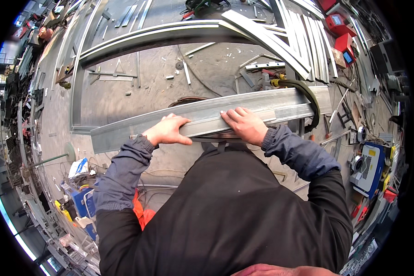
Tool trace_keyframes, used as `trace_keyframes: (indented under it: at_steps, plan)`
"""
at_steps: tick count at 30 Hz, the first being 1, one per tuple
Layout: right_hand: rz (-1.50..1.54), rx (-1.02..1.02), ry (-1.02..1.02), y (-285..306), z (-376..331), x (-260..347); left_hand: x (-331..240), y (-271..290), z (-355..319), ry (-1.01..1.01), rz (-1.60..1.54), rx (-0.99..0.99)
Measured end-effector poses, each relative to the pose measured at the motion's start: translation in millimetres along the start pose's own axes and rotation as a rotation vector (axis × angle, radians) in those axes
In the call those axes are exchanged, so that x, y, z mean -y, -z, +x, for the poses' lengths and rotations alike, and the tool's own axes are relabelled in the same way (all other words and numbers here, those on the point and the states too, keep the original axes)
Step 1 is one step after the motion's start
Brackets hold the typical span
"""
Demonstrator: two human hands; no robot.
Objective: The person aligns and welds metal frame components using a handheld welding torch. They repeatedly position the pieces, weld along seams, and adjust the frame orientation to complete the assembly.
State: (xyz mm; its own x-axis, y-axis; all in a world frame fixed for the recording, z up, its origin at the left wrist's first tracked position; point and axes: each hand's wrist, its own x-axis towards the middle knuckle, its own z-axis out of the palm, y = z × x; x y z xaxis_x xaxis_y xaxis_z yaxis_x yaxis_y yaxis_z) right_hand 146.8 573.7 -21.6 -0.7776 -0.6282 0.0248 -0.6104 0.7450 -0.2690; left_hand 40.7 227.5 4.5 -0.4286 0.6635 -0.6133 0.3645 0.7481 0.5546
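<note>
A long grey metal channel [119, 130] lies crosswise in front of my body, rising a little toward the right. Along its near side runs a narrower pale metal strip [202, 128]. My left hand [166, 130] is closed round the left end of this strip, with thumb and forefinger spread along it. Farther right, my right hand [246, 125] grips the same strip from above, fingertips over its upper edge and thumb hidden. A thick dark green cable [313, 103] loops over the channel's right end, beside a yellow-handled tool [280, 83].
Beyond the channel stands a large metal frame [161, 34], with loose bars stacked on its right [303, 46]. Two red machines [345, 45] are at far right, a blue-and-white machine [369, 168] nearer. Cables and an orange cloth [145, 212] lie at left.
</note>
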Motion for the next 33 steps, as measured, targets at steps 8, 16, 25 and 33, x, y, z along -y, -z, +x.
trace_keyframes:
  at_steps: [8, 16, 25, 33]
  plan:
    - [0.080, 0.125, 0.018, 15, 38, -38, 28, -7, 2, 0.058, -0.101, -0.243]
    - [0.391, 0.564, -0.232, -7, 83, -75, 55, 1, 21, 0.037, -0.179, -0.152]
    - [0.134, 0.444, -0.149, -12, 58, -44, 41, -55, 13, 0.050, 0.148, -0.503]
    - [0.081, 0.261, -0.144, 1, 71, -51, 31, -33, 15, -0.025, 0.382, -0.713]
